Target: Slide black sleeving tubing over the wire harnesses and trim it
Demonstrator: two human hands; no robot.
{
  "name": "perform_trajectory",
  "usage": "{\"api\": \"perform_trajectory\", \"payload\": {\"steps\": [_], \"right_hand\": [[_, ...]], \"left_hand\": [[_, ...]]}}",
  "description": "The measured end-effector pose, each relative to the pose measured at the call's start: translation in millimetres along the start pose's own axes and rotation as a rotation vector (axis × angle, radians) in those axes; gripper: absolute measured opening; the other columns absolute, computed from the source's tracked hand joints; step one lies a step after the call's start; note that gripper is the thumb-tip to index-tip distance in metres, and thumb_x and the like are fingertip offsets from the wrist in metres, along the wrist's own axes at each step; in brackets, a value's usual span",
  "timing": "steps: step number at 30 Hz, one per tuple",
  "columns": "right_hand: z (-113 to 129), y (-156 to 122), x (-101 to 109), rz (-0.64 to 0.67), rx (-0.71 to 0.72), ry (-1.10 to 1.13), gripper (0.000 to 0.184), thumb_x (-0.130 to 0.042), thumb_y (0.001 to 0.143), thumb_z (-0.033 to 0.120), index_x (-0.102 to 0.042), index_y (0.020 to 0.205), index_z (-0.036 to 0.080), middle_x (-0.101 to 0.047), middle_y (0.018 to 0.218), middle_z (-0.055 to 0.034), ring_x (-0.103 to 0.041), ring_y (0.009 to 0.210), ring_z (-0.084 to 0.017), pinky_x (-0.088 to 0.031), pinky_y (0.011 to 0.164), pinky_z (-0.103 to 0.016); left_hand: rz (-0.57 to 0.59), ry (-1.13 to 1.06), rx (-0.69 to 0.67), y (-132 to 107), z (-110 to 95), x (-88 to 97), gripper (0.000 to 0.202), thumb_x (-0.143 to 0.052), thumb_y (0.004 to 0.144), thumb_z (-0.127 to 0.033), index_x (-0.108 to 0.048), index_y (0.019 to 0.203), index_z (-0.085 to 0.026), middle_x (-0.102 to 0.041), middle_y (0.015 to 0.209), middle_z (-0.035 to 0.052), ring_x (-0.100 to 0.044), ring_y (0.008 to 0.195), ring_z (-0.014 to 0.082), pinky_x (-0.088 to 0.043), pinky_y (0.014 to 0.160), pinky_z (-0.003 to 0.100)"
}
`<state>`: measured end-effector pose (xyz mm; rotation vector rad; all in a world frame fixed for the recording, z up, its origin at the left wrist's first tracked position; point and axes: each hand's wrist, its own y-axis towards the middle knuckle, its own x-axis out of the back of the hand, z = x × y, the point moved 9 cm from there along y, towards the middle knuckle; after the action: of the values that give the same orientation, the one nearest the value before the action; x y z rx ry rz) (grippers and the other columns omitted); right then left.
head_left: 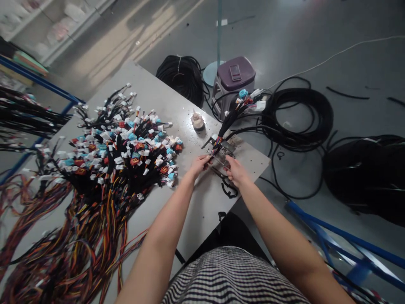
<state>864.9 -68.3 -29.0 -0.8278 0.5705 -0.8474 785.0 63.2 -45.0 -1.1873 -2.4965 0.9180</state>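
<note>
At the near right corner of the table, a wire harness (225, 126) with black sleeving lies over a small metal fixture (228, 146). Its bare coloured wires (217, 145) come down towards my hands. My left hand (200, 165) is closed in a pinch at the left of these wires; what lies between its fingertips is too small to make out. Facing it from the right, my right hand (235, 170) is closed too, its grip hidden by the fingers. A thin pale strand seems to run between the fingertips. Black-handled scissors (230, 191) lie under and beside my right hand.
A large pile of connector-ended harnesses (126, 147) covers the table's left. A small bottle (198, 121) stands behind my hands. Beyond the edge are a purple-topped stool (236, 69) with a phone, coils of black tubing (297, 116), and a blue metal frame (344, 236) at right.
</note>
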Motion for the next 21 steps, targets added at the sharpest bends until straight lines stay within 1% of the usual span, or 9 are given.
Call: {"api": "perform_trajectory", "payload": {"steps": [4,8,10,13,16,17,18,20,21], "right_hand": [[-1,-1,-5,-0.031,-0.112,0.113,0.026,-0.049,0.095,0.043,-0.049,0.092,0.018,-0.043,0.063,0.0055,-0.027,0.036,-0.003,-0.013,0.032,-0.013],[-1,0,-8,0.021,-0.113,0.195,0.024,-0.05,0.094,0.04,-0.051,0.092,0.016,-0.048,0.066,0.0032,-0.03,0.037,-0.002,-0.014,0.03,-0.012],[-3,0,-12,0.004,-0.078,0.242,0.021,-0.05,0.092,0.036,-0.052,0.09,0.016,-0.051,0.065,0.0022,-0.032,0.038,-0.003,-0.015,0.03,-0.012],[-12,-1,-23,-0.12,0.009,0.288,0.016,-0.055,0.085,0.031,-0.05,0.086,0.016,-0.05,0.061,0.0042,-0.031,0.037,-0.003,-0.016,0.031,-0.012],[-17,-1,-24,-0.217,0.119,0.265,0.027,-0.063,0.077,0.034,-0.047,0.093,0.019,-0.05,0.059,0.0077,-0.035,0.037,-0.004,-0.02,0.033,-0.014],[-14,1,-22,-0.172,0.131,0.185,0.032,-0.065,0.075,0.036,-0.047,0.096,0.019,-0.051,0.06,0.0077,-0.038,0.038,-0.006,-0.022,0.033,-0.015],[-9,5,-20,-0.064,0.117,0.047,0.036,-0.068,0.072,0.038,-0.049,0.097,0.019,-0.054,0.061,0.0064,-0.042,0.039,-0.007,-0.024,0.034,-0.016],[8,14,-8,0.229,0.082,-0.366,0.034,-0.07,0.069,0.04,-0.056,0.09,0.018,-0.06,0.063,0.0014,-0.05,0.044,-0.012,-0.031,0.036,-0.02],[25,20,4,0.335,0.113,-0.592,0.03,-0.07,0.069,0.04,-0.06,0.085,0.017,-0.063,0.065,-0.0016,-0.054,0.048,-0.014,-0.036,0.04,-0.022]], "left_hand": [[-0.095,0.147,-0.057,-2,-8,2.6,0.047,-0.052,0.085,-0.055,-0.056,0.061,-0.015,-0.052,0.055,-0.0001,-0.037,0.047,0.0087,-0.024,0.048,0.024],[-0.137,0.186,-0.106,-1,-13,0.1,0.05,-0.054,0.083,-0.06,-0.051,0.057,-0.016,-0.042,0.051,-0.0028,-0.034,0.051,0.0098,-0.025,0.054,0.025],[-0.136,0.174,-0.096,1,-11,-1.4,0.049,-0.053,0.083,-0.058,-0.051,0.058,-0.017,-0.043,0.051,-0.0028,-0.034,0.052,0.0104,-0.026,0.055,0.026],[-0.164,0.2,-0.112,4,-13,0.3,0.049,-0.048,0.086,-0.055,-0.048,0.055,-0.017,-0.043,0.051,-0.0022,-0.037,0.053,0.0114,-0.028,0.057,0.026],[-0.185,0.201,-0.095,7,-11,3.6,0.053,-0.04,0.09,-0.056,-0.048,0.054,-0.017,-0.044,0.049,-0.0015,-0.038,0.051,0.0117,-0.028,0.055,0.026],[-0.173,0.189,-0.079,7,-9,3.4,0.055,-0.037,0.091,-0.057,-0.048,0.053,-0.017,-0.043,0.048,-0.0014,-0.038,0.05,0.0114,-0.029,0.055,0.026],[-0.154,0.175,-0.06,7,-7,2.6,0.057,-0.036,0.092,-0.057,-0.047,0.052,-0.018,-0.043,0.047,-0.0013,-0.037,0.049,0.0111,-0.029,0.054,0.026],[-0.114,0.149,-0.015,6,-3,1.0,0.058,-0.034,0.093,-0.056,-0.045,0.051,-0.018,-0.041,0.045,-0.0018,-0.034,0.046,0.0101,-0.028,0.052,0.025],[-0.1,0.142,0.01,5,-2,0.6,0.058,-0.034,0.093,-0.056,-0.043,0.051,-0.018,-0.039,0.044,-0.0021,-0.032,0.045,0.0096,-0.026,0.051,0.025]]}}
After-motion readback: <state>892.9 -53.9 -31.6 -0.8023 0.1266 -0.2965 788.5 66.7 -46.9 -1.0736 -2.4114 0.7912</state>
